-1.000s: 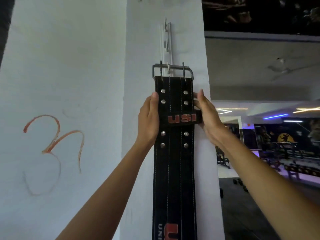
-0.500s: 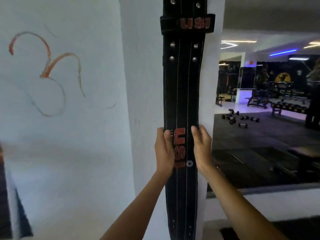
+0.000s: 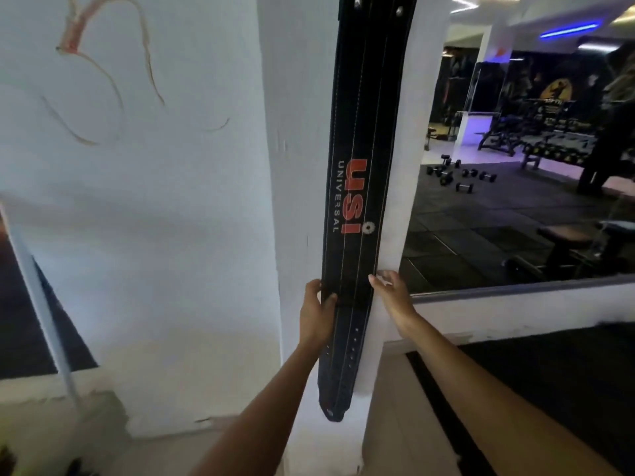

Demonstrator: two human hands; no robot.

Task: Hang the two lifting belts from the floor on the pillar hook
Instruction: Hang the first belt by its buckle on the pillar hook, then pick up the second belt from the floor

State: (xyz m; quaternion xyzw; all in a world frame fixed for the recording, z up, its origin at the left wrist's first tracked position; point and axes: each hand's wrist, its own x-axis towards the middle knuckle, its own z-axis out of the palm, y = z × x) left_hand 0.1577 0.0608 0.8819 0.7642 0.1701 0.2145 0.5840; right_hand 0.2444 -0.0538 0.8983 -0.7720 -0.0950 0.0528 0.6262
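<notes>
A black leather lifting belt [image 3: 357, 132] with a red "USI UNIVERSAL" print hangs straight down the front of the white pillar [image 3: 295, 132]. Its top and the hook are out of view above. The tapered lower end with its punched holes dangles near the pillar's base. My left hand [image 3: 318, 316] grips the belt's left edge low down, thumb across its front. Fingers spread, my right hand [image 3: 391, 295] has its fingertips at the right edge, not wrapped around the belt. I cannot tell whether a second belt lies behind this one.
A white wall [image 3: 154, 218] with an orange scribble lies left of the pillar, with a white pole [image 3: 41, 304] leaning at far left. On the right a mirror [image 3: 515, 166] shows dumbbells, benches and dark flooring. A black mat [image 3: 549, 372] covers the floor below it.
My view has tilted further down the belt, so the buckle and hook have left the frame. Both hands have slid down the belt. My right hand's fingers have loosened off its edge.
</notes>
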